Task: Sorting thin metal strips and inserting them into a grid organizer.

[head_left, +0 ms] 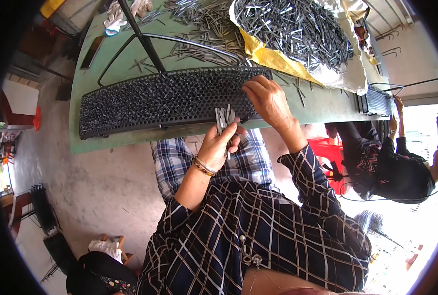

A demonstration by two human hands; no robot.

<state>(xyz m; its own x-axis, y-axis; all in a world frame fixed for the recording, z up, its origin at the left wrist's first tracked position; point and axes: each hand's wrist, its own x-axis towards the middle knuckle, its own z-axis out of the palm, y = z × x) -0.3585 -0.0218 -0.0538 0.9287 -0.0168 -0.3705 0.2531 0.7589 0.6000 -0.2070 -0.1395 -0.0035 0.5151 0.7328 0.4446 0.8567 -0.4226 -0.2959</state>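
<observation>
My left hand [217,146] is closed round a small bundle of thin grey strips [222,117], their ends sticking up past the thumb. It is just in front of the table's near edge. Beyond it lies a long black perforated panel [179,96] with rows of round holes. Many holes in its left and middle parts have dark strip ends standing in them, while the right part shows bare holes. My right hand [269,102] is over the panel's right end, fingers closed in a pinch against its surface. Whatever is between those fingertips is hidden.
A white and yellow sack [273,59] heaped with loose strips [297,32] lies on the green table [88,130]. More strips are scattered behind the panel, near a black metal frame [152,49] and gloves [114,18]. At right, another person [391,167] works at a similar panel [378,102].
</observation>
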